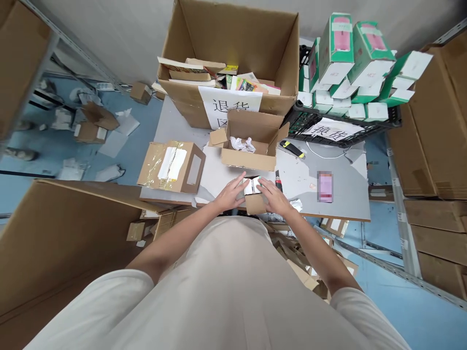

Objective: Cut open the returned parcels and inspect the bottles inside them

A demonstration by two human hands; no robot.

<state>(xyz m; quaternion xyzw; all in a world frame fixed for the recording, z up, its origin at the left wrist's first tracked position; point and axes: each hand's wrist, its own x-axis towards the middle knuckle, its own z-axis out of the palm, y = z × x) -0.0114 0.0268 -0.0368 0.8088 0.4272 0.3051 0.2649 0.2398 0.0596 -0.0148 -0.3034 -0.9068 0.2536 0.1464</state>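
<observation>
I see the left hand (230, 193) and right hand (275, 196), fingers spread wide, touching opposite sides of a small box (256, 203) at the near edge of the bench (350, 189), the carton (248, 159) beyond already open around crumpled paper (242, 145), the taped parcel (170, 166) apparently unopened.

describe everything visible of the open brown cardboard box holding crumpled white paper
The open brown rectangular cardboard box stands upright on the pale grey tabletop, opening upward. Its short side flaps splay outward. Crumpled white paper lies inside towards the left, bare cardboard showing to the right. The larger brown cardboard box stands behind it; whether they touch is unclear. The left hand and right hand are on its near side, and neither appears to touch it.
</observation>
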